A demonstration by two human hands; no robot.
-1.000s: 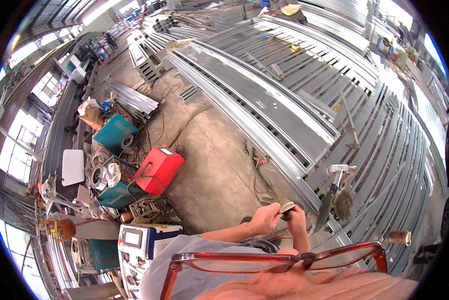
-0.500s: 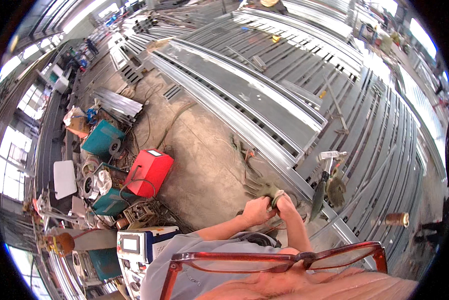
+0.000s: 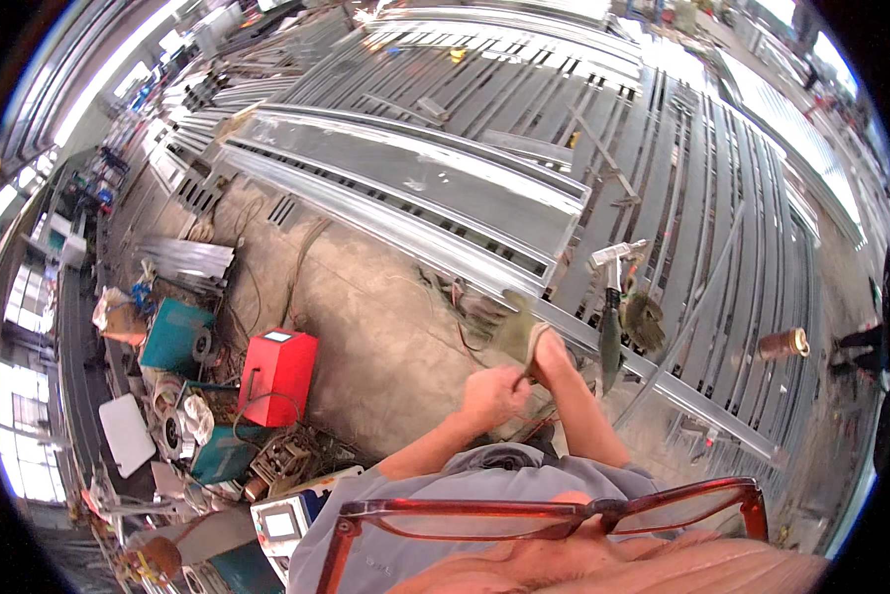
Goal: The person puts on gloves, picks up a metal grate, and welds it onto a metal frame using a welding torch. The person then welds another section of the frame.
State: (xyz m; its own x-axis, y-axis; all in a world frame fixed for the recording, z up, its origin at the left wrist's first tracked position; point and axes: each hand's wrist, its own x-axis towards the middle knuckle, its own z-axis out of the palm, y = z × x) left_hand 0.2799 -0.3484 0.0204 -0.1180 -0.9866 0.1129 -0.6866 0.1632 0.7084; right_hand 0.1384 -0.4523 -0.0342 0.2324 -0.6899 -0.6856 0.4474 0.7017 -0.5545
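Moved right hand (image 3: 551, 356) into green glove (image 3: 510, 331), pointed forward-left; clenching cuff (image 3: 535, 344) with left hand (image 3: 496, 400); cannot tell right finger spread.

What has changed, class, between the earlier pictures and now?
The right hand has slid forward into the greenish glove, whose cuff now rings it; the left hand remains at the cuff, seemingly gripping it. The view has turned, so the scene sits differently. The second glove still lies beside the tool, and the red box stays put.
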